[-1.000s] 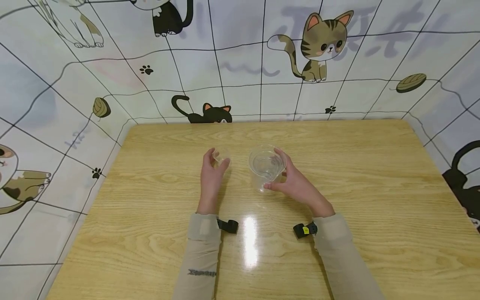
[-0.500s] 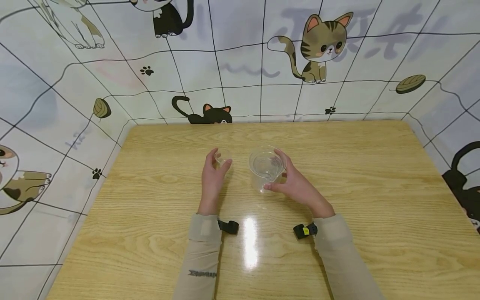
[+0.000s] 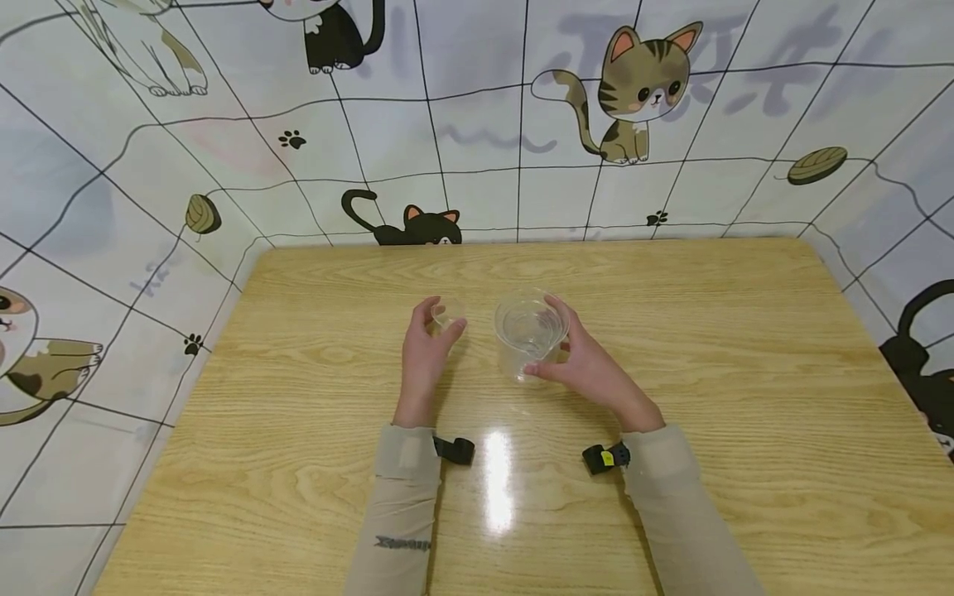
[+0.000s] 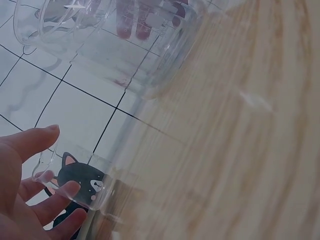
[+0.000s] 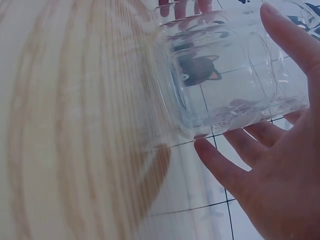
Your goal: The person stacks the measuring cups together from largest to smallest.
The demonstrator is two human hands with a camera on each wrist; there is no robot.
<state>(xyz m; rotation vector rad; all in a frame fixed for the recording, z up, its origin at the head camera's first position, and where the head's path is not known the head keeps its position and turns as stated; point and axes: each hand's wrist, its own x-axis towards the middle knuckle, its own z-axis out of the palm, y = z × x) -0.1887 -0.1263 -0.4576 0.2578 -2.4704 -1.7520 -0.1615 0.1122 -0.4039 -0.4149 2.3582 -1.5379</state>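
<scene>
My left hand (image 3: 422, 364) grips a small clear cup (image 3: 449, 312) by its sides, thumb on the right and fingers on the left. In the left wrist view, the fingers curve around this see-through cup (image 4: 82, 172), close to the tabletop. To its right stands a larger clear plastic cup (image 3: 527, 327) with a round rim. My right hand (image 3: 592, 368) holds that larger cup from its right side, thumb at the near side and fingers at the far side. A gap separates the two cups. Transparency makes any contents hard to tell.
Both cups are on a wood-grain table (image 3: 708, 348) with a bright light reflection near its middle. A white wall covering (image 3: 477, 132) with cat drawings encloses the back and sides. Black straps with small devices (image 3: 455, 451) sit at both wrists.
My left hand has shifted slightly to the right with the small cup, closer to the larger one. The right hand and the larger cup stay in place.
</scene>
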